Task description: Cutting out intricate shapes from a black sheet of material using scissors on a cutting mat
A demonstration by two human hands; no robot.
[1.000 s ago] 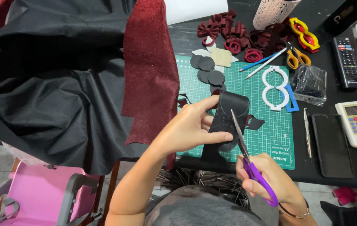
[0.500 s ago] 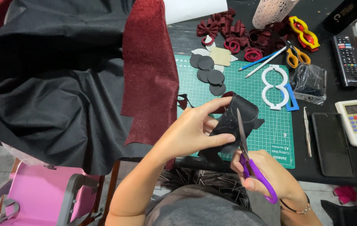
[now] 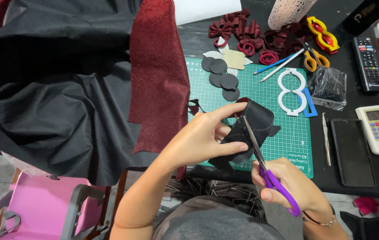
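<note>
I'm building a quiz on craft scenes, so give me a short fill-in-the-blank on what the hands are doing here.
1. The right hand works scissors with ____ handles.
2. The left hand holds a curled piece of ____ material.
3. Under the hands lies a ____ cutting mat.
4. Beside the mat's right edge lies a dark phone, and right of it a ____ remote.

Missing words: purple; black; green; white

1. The cutting mat (image 3: pixel 287 133) lies on the table (image 3: pixel 376 186).
2. The cloth (image 3: pixel 56 80) lies left of the mat.
3. The discs (image 3: pixel 220 75) lie on the mat's far left corner.
4. The bows (image 3: pixel 243 29) lie behind the mat.
5. The phone (image 3: pixel 351 151) lies right of the mat, and the remote (image 3: pixel 377 130) lies right of the phone.
</note>
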